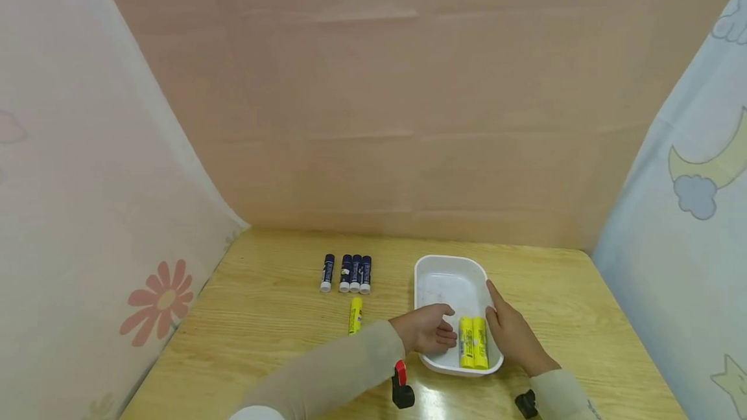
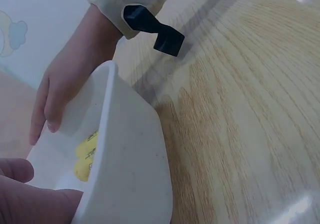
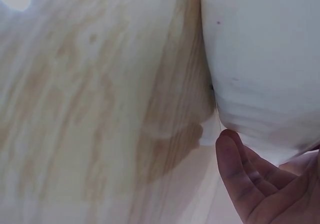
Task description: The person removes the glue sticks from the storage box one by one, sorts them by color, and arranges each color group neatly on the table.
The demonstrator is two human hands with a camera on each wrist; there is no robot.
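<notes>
My left hand (image 1: pixel 430 330) is over the left side of a white plastic tray (image 1: pixel 446 261), its fingers loosely extended beside two yellow glue sticks (image 1: pixel 473 342) and holding nothing. Those two sticks lie side by side at the tray's near right. With the thumb inside and the fingers along the outer wall, my right hand (image 1: pixel 516 336) holds the tray's right rim. The right wrist view shows the right fingers (image 3: pixel 237 176) against the tray's outside. In the left wrist view, the tray wall (image 2: pixel 127 159) partly hides the yellow sticks.
Another yellow glue stick (image 1: pixel 355 315) lies on the wooden table (image 1: pixel 274 303) left of the tray, partly behind the left sleeve. Farther back are several dark blue glue sticks (image 1: pixel 356 273) with white ends, one set apart. Cloth walls (image 1: pixel 408 115) enclose the table.
</notes>
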